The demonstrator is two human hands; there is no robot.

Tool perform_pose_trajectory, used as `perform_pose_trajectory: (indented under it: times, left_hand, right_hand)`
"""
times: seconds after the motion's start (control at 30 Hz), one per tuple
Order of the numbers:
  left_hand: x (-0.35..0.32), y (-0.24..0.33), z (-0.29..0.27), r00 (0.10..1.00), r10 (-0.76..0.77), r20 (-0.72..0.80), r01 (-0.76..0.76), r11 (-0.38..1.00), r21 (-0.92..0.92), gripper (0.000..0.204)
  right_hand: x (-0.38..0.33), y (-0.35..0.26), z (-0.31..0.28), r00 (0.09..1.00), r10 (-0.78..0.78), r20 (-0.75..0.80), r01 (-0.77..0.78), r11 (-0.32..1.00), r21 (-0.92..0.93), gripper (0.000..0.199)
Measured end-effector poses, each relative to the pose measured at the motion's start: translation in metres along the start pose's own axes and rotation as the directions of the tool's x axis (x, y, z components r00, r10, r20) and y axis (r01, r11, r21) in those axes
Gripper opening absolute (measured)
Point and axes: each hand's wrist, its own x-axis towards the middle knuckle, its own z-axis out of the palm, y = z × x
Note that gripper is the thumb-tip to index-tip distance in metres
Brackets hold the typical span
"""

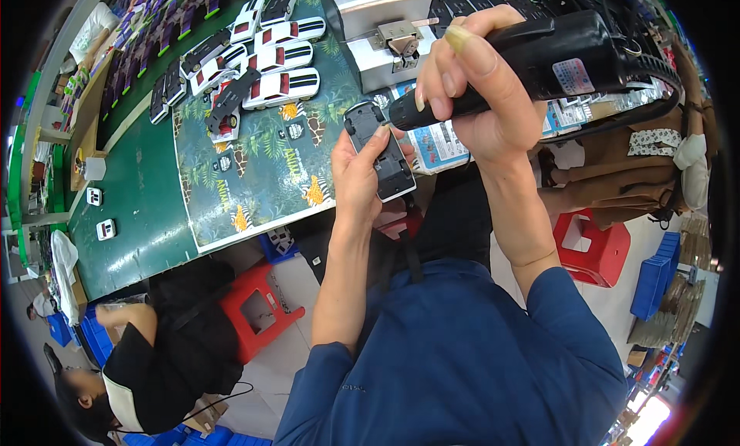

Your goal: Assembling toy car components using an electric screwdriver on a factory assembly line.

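Observation:
My left hand (356, 176) is closed around a toy car (392, 171) turned with its black underside up, just in front of the table edge. Its thumb presses on the base. My right hand (493, 91) grips a corded black electric screwdriver (532, 51), held almost level with its nose pointing left. The tip of the tool meets or nearly meets the car's underside beside my left thumb; the exact contact is too small to see. Left of my hands, several white toy cars (281, 88) with black stripes lie bunched on a printed mat (262, 172), some overturned.
A metal fixture (378, 37) stands beyond my hands. Two small white parts (105, 229) lie on the green tabletop (146, 215) at left. A seated person (177, 330) is at lower left by a red stool (262, 311). Another red stool (592, 249) and blue bins (655, 276) are right.

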Motion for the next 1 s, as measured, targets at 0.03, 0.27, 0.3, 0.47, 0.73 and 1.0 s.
perform_pose_trajectory:
  times: [0.03,0.27,0.3,0.47,0.73,1.0]
  left_hand:
    - [-0.001,0.000,0.000,1.000,0.000,-0.003,0.000,1.000,-0.017,0.018]
    - [0.002,0.004,0.000,0.999,-0.003,-0.038,-0.002,0.990,-0.138,0.016]
    - [0.003,0.003,-0.003,1.000,-0.003,-0.022,-0.001,0.986,-0.167,0.016]
    - [0.005,0.003,-0.001,0.999,-0.047,0.011,0.048,0.993,-0.111,0.016]
    - [-0.001,-0.008,0.005,0.995,0.100,0.027,-0.098,0.993,-0.072,0.025]
    - [-0.001,-0.008,0.004,0.993,0.113,0.045,-0.112,0.993,-0.028,0.024]
  right_hand:
    - [-0.001,0.001,0.000,1.000,-0.011,0.005,0.011,1.000,0.011,0.010]
    - [0.000,-0.002,-0.001,0.995,-0.077,0.061,0.076,0.997,0.026,0.012]
    - [0.000,-0.002,-0.002,0.995,-0.080,0.058,0.079,0.997,0.027,0.012]
    - [0.000,-0.001,-0.007,0.997,-0.070,0.045,0.068,0.997,0.032,0.013]
    - [0.001,-0.001,-0.001,0.999,-0.003,0.035,0.010,0.984,-0.178,0.011]
    - [0.004,0.009,0.004,0.999,-0.035,0.020,0.037,0.989,-0.142,0.010]
